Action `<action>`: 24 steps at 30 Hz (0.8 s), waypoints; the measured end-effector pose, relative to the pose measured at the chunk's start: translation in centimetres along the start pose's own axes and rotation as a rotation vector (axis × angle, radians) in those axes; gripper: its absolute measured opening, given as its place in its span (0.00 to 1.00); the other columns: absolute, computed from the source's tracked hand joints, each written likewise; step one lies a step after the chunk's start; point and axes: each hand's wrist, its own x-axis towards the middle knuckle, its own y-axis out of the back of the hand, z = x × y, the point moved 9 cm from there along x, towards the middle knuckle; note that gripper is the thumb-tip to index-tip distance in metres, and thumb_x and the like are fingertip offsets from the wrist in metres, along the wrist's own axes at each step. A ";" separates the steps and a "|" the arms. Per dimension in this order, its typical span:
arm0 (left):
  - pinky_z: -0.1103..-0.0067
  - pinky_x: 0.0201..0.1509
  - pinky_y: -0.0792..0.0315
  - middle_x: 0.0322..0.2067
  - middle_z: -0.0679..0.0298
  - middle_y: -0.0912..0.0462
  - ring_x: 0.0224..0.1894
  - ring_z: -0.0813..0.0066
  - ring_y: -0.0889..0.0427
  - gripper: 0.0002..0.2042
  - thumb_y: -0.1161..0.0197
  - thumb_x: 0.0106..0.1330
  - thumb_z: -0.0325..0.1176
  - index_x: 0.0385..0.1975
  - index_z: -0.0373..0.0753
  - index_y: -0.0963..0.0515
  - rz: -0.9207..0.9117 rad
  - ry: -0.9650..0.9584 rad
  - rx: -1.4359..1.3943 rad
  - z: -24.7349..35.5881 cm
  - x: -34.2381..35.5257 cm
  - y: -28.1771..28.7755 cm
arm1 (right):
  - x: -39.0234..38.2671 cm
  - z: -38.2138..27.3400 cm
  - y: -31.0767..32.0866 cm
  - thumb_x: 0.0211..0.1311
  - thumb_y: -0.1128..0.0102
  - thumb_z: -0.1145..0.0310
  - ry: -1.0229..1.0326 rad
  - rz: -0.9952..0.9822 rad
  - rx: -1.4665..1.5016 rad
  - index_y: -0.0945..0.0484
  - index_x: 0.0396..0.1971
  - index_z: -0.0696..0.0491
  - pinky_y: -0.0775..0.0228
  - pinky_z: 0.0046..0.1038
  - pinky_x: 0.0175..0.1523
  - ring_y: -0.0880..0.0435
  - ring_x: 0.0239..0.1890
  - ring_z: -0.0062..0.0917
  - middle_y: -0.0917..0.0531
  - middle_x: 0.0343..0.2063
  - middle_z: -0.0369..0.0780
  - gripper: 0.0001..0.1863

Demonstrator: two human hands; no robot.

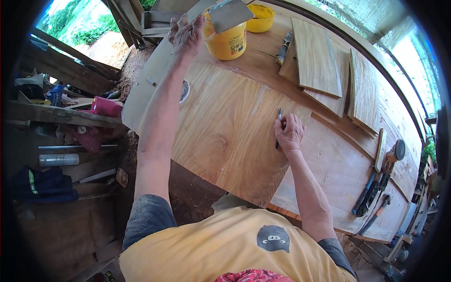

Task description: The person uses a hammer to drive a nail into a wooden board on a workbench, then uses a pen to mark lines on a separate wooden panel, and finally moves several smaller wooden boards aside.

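Note:
My left hand (186,36) reaches to the far left of the work table, beside a yellow plastic bucket (229,46). Its fingers are apart, and one finger is close to or touching the bucket's side. A flat grey plate (230,15) lies across the bucket's top. On the right, my right hand (291,133) is closed around a thin dark stick-like tool (277,141), perhaps a pen or a blade seen edge-on. That hand rests over a wide wood-grain board (221,127), near the board's right edge.
A yellow lid (260,19) and a small cylindrical tool (283,48) lie beyond the board. Several wooden panels (315,56) are stacked at the far right. A power grinder (393,157) and a hammer (374,215) lie at the right. A round white container (184,90) is partly behind my left forearm.

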 end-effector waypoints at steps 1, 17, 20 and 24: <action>0.50 0.82 0.60 0.75 0.47 0.34 0.80 0.34 0.52 0.43 0.71 0.72 0.77 0.69 0.54 0.24 -0.057 0.041 0.043 -1.4 1.1 -1.3 | 0.1 -0.2 -0.3 0.55 0.29 0.59 -0.008 -0.011 0.001 0.24 0.31 0.43 0.36 0.40 0.49 0.18 0.42 0.32 0.20 0.32 0.33 0.11; 0.40 0.80 0.70 0.83 0.53 0.57 0.83 0.38 0.66 0.44 0.60 0.63 0.84 0.75 0.68 0.33 -0.464 0.158 0.186 1.4 8.1 -9.0 | 0.2 -0.2 0.3 0.54 0.28 0.60 0.007 -0.003 0.017 0.24 0.29 0.43 0.37 0.39 0.47 0.19 0.42 0.32 0.20 0.31 0.32 0.11; 0.42 0.80 0.68 0.82 0.53 0.55 0.83 0.38 0.64 0.41 0.59 0.65 0.81 0.75 0.69 0.33 -0.489 0.129 0.171 2.4 8.4 -9.9 | 0.2 0.4 0.6 0.53 0.28 0.61 -0.005 0.011 0.015 0.24 0.29 0.43 0.38 0.39 0.46 0.19 0.42 0.31 0.21 0.30 0.32 0.11; 0.43 0.79 0.64 0.81 0.57 0.50 0.82 0.44 0.61 0.36 0.47 0.64 0.75 0.68 0.64 0.23 -0.442 0.090 0.064 2.8 9.1 -9.8 | 0.2 0.2 0.5 0.53 0.29 0.61 0.008 0.008 0.021 0.24 0.29 0.43 0.38 0.39 0.46 0.19 0.41 0.31 0.21 0.30 0.32 0.11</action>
